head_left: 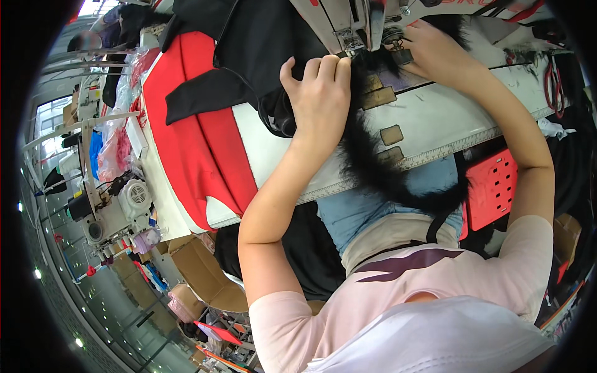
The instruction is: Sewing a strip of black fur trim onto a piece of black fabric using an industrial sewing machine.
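Note:
My left hand (320, 96) lies with bent fingers on a black garment (261, 37), its fingertips close to the needle area of a sewing machine (351, 40). A long strip of black fur trim (360, 146) runs from beneath the presser foot, down over the table's front edge and onto my lap. To the right of the needle, my right hand (435, 56) is closed at the fur by the machine's metal parts, which partly hide its fingertips. Under the black cloth on the left, a red fabric piece (202, 143) spreads over the table.
A ruler tape (429, 158) follows the front edge of the white sewing table (298, 168). A red perforated plastic piece (491, 189) is beside my lap. Cardboard boxes (202, 273) stand below left, near another machine with a white motor (134, 198). Red cords (553, 87) hang at the right.

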A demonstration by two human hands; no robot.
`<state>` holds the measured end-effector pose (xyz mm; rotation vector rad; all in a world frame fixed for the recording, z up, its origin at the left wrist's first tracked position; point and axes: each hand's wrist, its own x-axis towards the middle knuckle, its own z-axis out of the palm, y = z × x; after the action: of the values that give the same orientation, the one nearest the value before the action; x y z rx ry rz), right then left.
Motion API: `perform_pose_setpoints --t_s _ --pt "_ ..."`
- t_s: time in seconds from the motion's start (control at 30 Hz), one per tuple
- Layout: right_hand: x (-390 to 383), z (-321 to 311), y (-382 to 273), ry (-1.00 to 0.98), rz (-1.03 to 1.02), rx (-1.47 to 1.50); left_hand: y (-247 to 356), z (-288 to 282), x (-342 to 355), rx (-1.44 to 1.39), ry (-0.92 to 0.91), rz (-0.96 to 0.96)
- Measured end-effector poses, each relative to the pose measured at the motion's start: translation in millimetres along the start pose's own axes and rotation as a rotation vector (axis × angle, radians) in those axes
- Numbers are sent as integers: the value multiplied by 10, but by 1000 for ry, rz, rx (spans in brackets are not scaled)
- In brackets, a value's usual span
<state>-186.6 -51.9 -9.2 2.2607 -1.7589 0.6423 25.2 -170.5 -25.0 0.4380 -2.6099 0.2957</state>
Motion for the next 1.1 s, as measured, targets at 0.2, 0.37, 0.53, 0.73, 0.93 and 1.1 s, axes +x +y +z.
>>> perform_pose_setpoints --t_s 0.2,0.37,0.53,0.73,0.93,1.1 --pt "20 242 -25 -89 35 70 -39 90 -29 -90 52 25" --pt "-37 270 22 94 -98 53 -78 25 -76 -32 81 125" --pt "-15 272 -39 58 -55 43 -8 10 -26 -96 74 -22" --pt "-3 264 -114 155 -41 -166 36 47 -15 -11 15 -66" --pt "15 230 -113 91 -173 -162 68 31 -59 -91 83 -123" --pt "-30 269 -124 41 19 -63 119 38 -20 6 43 -125"
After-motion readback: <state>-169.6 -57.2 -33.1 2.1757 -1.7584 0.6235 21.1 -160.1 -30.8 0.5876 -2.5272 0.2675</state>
